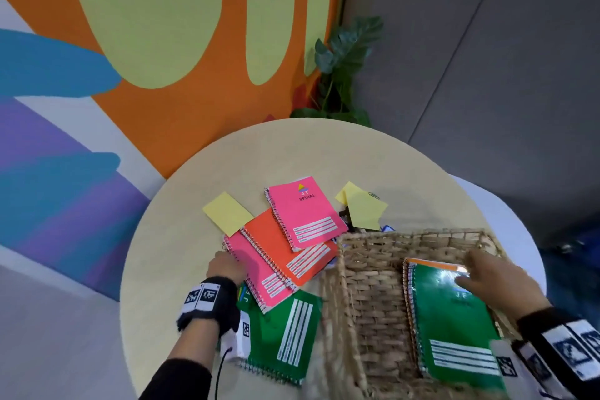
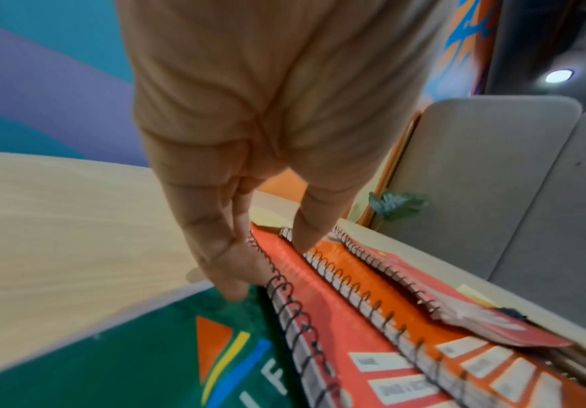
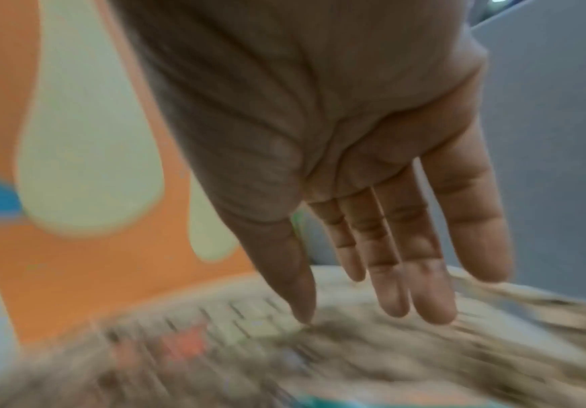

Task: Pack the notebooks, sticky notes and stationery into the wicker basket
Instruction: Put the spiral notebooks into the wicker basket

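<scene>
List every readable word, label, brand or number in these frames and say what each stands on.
"J F" and "SPIRAL": cover of the top pink spiral notebook on the table.
"J F": cover of the green spiral notebook in the wicker basket; the line beneath is washed out by glare.
"F": green notebook cover on the table, partly cut off.
White label strips on all covers: too small or blurred.
Wrist marker tags: patterns, no words.

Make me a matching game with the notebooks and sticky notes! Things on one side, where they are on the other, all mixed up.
Things:
1. green notebook under the right hand
2. top pink notebook
3. lone yellow sticky note
4. paper clip

Places:
A. on the table, left of the notebook pile
B. inside the wicker basket
C. on the yellow notes behind the basket
D. lying on the orange notebook

Pairs: 1-B, 2-D, 3-A, 4-C
</scene>
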A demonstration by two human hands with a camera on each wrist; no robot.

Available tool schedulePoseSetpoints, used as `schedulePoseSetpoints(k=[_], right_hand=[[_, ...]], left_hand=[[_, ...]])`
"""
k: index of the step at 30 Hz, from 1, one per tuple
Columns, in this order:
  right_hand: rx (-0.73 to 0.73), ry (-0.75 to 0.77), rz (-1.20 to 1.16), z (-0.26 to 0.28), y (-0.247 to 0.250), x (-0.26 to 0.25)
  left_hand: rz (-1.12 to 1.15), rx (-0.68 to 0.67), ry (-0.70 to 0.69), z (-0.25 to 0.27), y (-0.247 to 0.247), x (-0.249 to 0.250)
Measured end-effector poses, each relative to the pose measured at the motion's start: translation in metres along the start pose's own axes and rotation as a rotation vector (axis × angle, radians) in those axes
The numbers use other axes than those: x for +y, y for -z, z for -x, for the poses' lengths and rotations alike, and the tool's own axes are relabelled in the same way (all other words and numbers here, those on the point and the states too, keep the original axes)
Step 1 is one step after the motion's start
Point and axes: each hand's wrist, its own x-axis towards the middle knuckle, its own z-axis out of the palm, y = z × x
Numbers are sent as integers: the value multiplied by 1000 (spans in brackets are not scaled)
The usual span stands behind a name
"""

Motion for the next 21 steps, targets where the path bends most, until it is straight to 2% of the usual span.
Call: schedulePoseSetpoints(k=[5, 8, 14, 19, 21], right_hand=[[92, 348, -224, 1, 41, -105], [81, 499, -245, -23, 46, -175], [-111, 451, -135, -89, 12, -293], [-360, 383, 73, -120, -42, -318], [-352, 353, 72, -123, -58, -324]], left_hand=[[-36, -34, 59, -15, 1, 10], [17, -84, 22, -24, 3, 5], [384, -154, -109, -26, 5, -6], [531, -200, -172, 8, 33, -6], [555, -186, -208, 22, 49, -11]])
